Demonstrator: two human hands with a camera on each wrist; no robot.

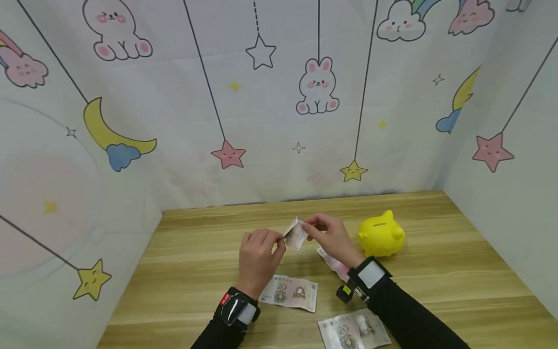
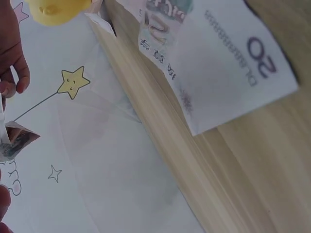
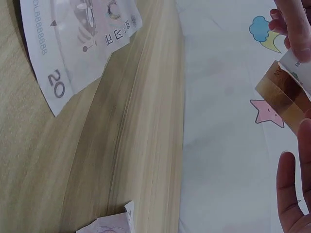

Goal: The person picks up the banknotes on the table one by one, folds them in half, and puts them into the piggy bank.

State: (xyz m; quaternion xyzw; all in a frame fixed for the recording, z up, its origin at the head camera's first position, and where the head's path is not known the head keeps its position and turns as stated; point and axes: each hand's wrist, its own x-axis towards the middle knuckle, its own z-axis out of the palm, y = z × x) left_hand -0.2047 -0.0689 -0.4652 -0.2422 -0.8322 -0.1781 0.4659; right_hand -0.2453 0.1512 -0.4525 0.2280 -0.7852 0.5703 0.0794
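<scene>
A small banknote (image 1: 296, 236), creased and partly folded, is stretched between both hands above the table. My left hand (image 1: 258, 252) pinches its left edge between thumb and fingertips. At the upper right edge, my right hand (image 1: 333, 237) grips the note between thumb and forefinger. In the right wrist view the held note shows a brown side (image 3: 284, 92) with a pale part bent over. Below the hands lies a flat banknote (image 1: 292, 293) printed with cartoon figures; the left wrist view shows "20" on a note (image 2: 233, 73). A pinkish note (image 1: 333, 264) lies partly behind my right wrist.
To the right of my right hand stands a yellow piggy bank (image 1: 380, 236) with a slot on top. Another printed banknote (image 1: 355, 332) lies near the front, under the right forearm. The wooden table (image 1: 192, 271) meets a cartoon-patterned cloth wall (image 1: 270, 169) behind and at both sides.
</scene>
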